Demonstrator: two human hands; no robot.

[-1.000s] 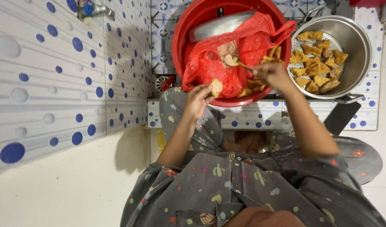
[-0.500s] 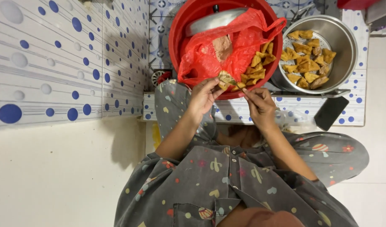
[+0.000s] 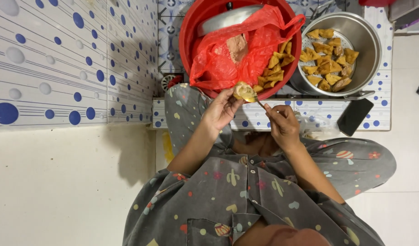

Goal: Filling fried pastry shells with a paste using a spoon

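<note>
Beyond both hands sits a big red basin (image 3: 191, 41), the largest thing here, resting on a tiled bench (image 3: 264, 119) dotted with blue. Inside it, a red plastic bag (image 3: 227, 64) is spread open as a liner, holding a lump of pinkish-brown filling (image 3: 237, 47). A grey metal lid (image 3: 227, 18) lies at the basin's far side. Golden fried tofu pieces (image 3: 275, 73) are heaped against the rim nearest the right hand, probably so they are easy to pick up.

Further off to the right of the right hand stands a steel steamer pot (image 3: 367, 45) with more tofu pieces (image 3: 330, 57) laid on its perforated tray, spaced in one layer. Just outside the right hand, a dark flat phone (image 3: 354, 116) lies on the bench edge, with a crumpled clear plastic bag (image 3: 316, 127) between it and that hand. No labels or print can be made out on any bag.

The left hand (image 3: 221, 111) is cupped around one tofu piece (image 3: 244, 91), fingers closed on it and its cut side turned up, likely to keep the pocket open. The right hand (image 3: 282, 125) pinches the handle of a small spoon (image 3: 256, 100), whose tip touches that tofu. The two hands are close but not touching, held just this side of the basin rim, seemingly so spills fall back in.
</note>
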